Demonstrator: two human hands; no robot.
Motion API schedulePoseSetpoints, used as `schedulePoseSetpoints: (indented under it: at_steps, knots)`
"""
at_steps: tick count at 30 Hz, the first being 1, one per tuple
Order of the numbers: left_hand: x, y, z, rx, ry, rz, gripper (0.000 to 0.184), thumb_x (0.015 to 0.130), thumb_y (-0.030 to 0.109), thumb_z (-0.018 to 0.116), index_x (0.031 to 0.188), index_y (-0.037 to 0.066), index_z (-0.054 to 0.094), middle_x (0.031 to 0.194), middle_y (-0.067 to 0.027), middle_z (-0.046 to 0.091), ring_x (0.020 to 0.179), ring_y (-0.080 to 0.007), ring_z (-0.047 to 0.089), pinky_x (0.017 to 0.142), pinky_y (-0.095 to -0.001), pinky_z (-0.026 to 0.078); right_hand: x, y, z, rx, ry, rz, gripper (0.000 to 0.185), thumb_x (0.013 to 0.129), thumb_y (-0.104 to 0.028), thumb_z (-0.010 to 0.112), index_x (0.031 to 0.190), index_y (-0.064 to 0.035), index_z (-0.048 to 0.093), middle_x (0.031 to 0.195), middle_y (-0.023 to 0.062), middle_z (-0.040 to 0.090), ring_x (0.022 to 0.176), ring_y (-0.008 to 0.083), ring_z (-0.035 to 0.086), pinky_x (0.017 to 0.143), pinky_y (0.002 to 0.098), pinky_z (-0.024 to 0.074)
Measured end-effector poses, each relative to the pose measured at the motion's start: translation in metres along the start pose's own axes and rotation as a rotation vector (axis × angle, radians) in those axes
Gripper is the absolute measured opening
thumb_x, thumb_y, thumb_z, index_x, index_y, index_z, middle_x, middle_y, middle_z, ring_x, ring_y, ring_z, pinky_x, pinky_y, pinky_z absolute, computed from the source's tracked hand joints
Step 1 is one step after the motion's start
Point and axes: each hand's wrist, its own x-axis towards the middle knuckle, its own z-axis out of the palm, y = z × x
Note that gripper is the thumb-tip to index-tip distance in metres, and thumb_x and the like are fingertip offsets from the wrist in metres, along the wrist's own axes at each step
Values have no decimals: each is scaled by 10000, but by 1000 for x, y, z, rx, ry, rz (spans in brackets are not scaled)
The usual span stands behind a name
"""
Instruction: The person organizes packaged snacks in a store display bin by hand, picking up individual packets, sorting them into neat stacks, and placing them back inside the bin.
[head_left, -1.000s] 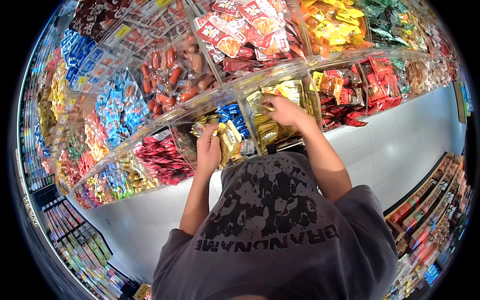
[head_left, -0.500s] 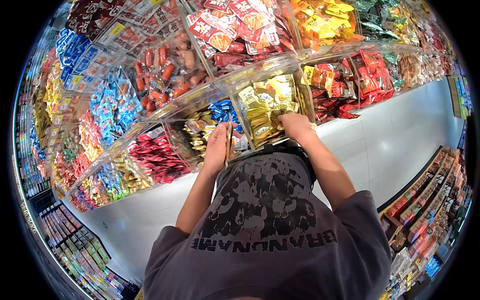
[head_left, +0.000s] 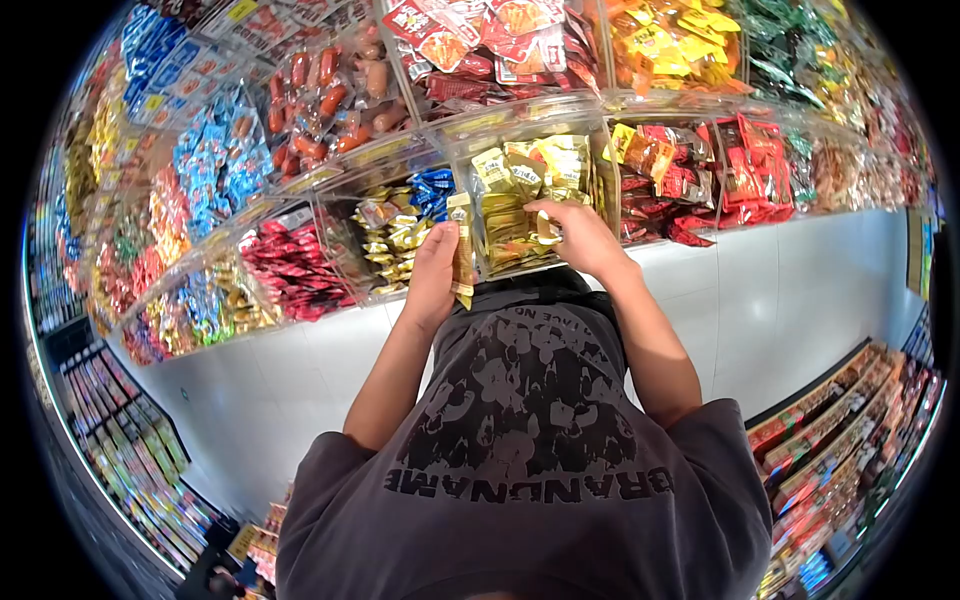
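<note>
My left hand (head_left: 434, 278) is closed around a narrow gold snack packet (head_left: 461, 243), held upright just in front of the bins. Whether a second packet lies behind it I cannot make out. My right hand (head_left: 585, 237) reaches into a clear bin (head_left: 470, 190) of gold snack packets (head_left: 555, 165). Its thumb and forefinger are curled round the edge of a gold packet (head_left: 545, 228) at the near side of the pile. The other fingers are partly hidden.
Left of this bin are small gold and blue packets (head_left: 395, 240) and red packets (head_left: 290, 262). To the right lie dark red packets (head_left: 665, 185) and bright red ones (head_left: 752, 170). Wrapped sausages (head_left: 325, 110) fill a bin farther back. Pale floor (head_left: 700, 320) runs below; shelves (head_left: 840, 450) stand lower right.
My right hand has shifted left within the gold packet bin. My left hand has turned its packet so the broad face shows. The whole view has tilted slightly.
</note>
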Motion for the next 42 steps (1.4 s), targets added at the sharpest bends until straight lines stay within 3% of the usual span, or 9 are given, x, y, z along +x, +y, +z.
schedulePoseSetpoints:
  at_steps: [10, 13, 20, 22, 25, 29, 33, 36, 42]
  knots:
    - [-1, -24, 54, -13, 152, 260, 341, 996, 0, 473, 1332, 41, 433, 1202, -91, 625, 1061, -155, 634, 928, -310, 530, -26, -22, -117, 153, -168, -257, 456, 834, 34, 680, 1267, -102, 636, 1121, 178, 703, 999, 368, 681, 868, 411, 527]
    - [1, -28, 73, -5, 69, 261, 389, 976, -43, 499, 1347, 34, 410, 1224, -108, 621, 1097, -173, 627, 951, -318, 525, -23, -24, -129, 333, -276, -244, 443, 865, -25, 712, 1291, -100, 613, 1017, 148, 715, 897, 290, 704, 839, 377, 530]
    - [-1, -20, 99, -85, -159, 139, 433, 951, 4, 638, 1357, -13, 487, 1269, -130, 631, 1130, -201, 646, 985, -365, 539, -3, -12, -105, 135, -149, -266, 420, 860, -99, 743, 1256, -55, 608, 1142, 176, 697, 1037, 362, 669, 905, 397, 510]
    - [0, -17, 99, -122, -182, 84, 451, 951, 11, 643, 1371, -14, 482, 1294, -135, 623, 1141, -213, 649, 990, -376, 540, -2, -6, -107, 206, -201, -199, 452, 860, -15, 737, 1288, -38, 593, 1194, 115, 680, 1071, 209, 638, 986, 347, 489]
    - [3, -17, 102, -170, -233, -42, 464, 962, 42, 639, 1390, -16, 470, 1323, -140, 615, 1154, -245, 657, 1001, -387, 537, -1, 2, -108, 205, -203, -161, 458, 857, -1, 730, 1291, -34, 591, 1218, 112, 676, 1095, 200, 631, 1009, 343, 478]
    - [8, -22, 108, -173, -237, -159, 449, 1010, 73, 581, 1425, 18, 417, 1346, -123, 583, 1205, -209, 613, 1009, -356, 526, 0, 10, -113, 214, -233, -48, 490, 816, -17, 765, 1277, -45, 603, 978, 91, 651, 922, 167, 595, 890, 322, 494]
    - [14, -23, 114, -236, -216, -22, 227, 1028, 41, 529, 1247, 81, 488, 1177, -43, 593, 1137, -142, 574, 987, -311, 485, 3, 15, -111, 229, -141, -6, 454, 803, -20, 764, 1235, -46, 629, 878, 56, 609, 865, 142, 557, 830, 311, 488]
    - [16, -19, 116, 161, -113, 187, 133, 1013, 47, 559, 1122, 77, 490, 1073, -12, 577, 980, -72, 533, 857, -256, 470, 11, 22, -103, 315, -136, 9, 412, 808, -14, 759, 1202, -26, 639, 956, 55, 652, 915, 143, 580, 859, 303, 491]
    - [18, -20, 121, 433, -220, 410, 162, 1003, 71, 588, 1124, 62, 481, 1141, -32, 601, 1024, -82, 544, 897, -265, 456, 23, 28, -84, 483, -147, -71, 229, 827, -15, 685, 1055, -16, 660, 1004, 64, 693, 978, 151, 609, 950, 304, 462]
